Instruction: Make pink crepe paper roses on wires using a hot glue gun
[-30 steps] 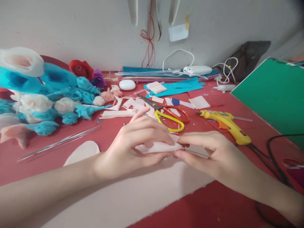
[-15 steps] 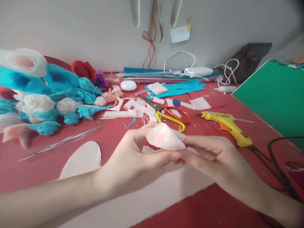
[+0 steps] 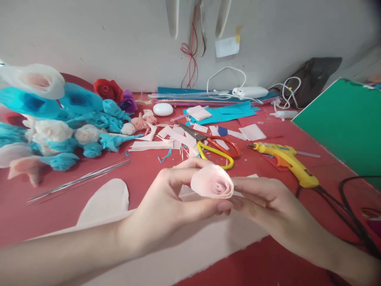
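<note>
A pale pink paper rose (image 3: 212, 182), its rolled spiral centre facing me, is held between both hands just above the table. My left hand (image 3: 181, 194) is closed round its left and lower side, thumb along the bottom. My right hand (image 3: 264, 198) pinches its right edge, fingertips meeting the left thumb. Beneath the hands lies a large sheet of pale pink crepe paper (image 3: 149, 254). A rounded pale petal piece (image 3: 104, 200) rests left of my left hand. Beyond the hands are scissors (image 3: 214, 147) with one red and one yellow handle loop.
A yellow glue gun (image 3: 285, 159) lies at the right, its black cable (image 3: 348, 206) trailing toward me. Finished paper flowers (image 3: 59, 131) crowd the left. Thin metal wires (image 3: 80, 180) lie in front of them. Paper scraps (image 3: 178, 137) litter the middle; a green board (image 3: 342, 127) stands right.
The rose has been turned in my fingers, so its spiral centre now shows where a smooth outer petal faced me before. The view has shifted slightly.
</note>
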The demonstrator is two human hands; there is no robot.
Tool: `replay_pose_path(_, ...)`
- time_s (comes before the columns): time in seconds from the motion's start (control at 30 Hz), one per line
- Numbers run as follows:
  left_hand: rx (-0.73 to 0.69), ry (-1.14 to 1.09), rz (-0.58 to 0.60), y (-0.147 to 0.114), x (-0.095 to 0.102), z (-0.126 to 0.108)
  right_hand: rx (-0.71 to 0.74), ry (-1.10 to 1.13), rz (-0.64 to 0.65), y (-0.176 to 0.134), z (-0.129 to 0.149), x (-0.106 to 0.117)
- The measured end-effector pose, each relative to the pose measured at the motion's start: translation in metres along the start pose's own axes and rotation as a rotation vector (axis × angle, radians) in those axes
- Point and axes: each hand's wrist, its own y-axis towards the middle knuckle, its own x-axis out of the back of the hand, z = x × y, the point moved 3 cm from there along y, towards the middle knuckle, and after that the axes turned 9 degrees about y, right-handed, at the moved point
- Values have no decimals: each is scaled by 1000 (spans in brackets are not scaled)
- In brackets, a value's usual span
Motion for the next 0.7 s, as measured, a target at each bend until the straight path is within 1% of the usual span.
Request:
replay_pose_path(0.13,-17,-1,18,-1,1,0,17,30,3,1,2,-2)
replay_pose_path(0.27,-8,-33,48,-1,0,3,-14,103,-17,-1,1,-3)
replay_pose_path(0.37,2,-58,49,-1,-1,4,-18,131,-24,-2,1,-3)
replay_pose_path(0.43,-7,-39,55,0,-1,4,0,89,-28,-2,2,-2)
replay_pose_path(0.57,-56,30,88,1,0,3,3,-91,-30,-2,4,1)
replay_pose_path(0.7,-23,59,108,3,2,6,-24,-209,8,-2,3,7)
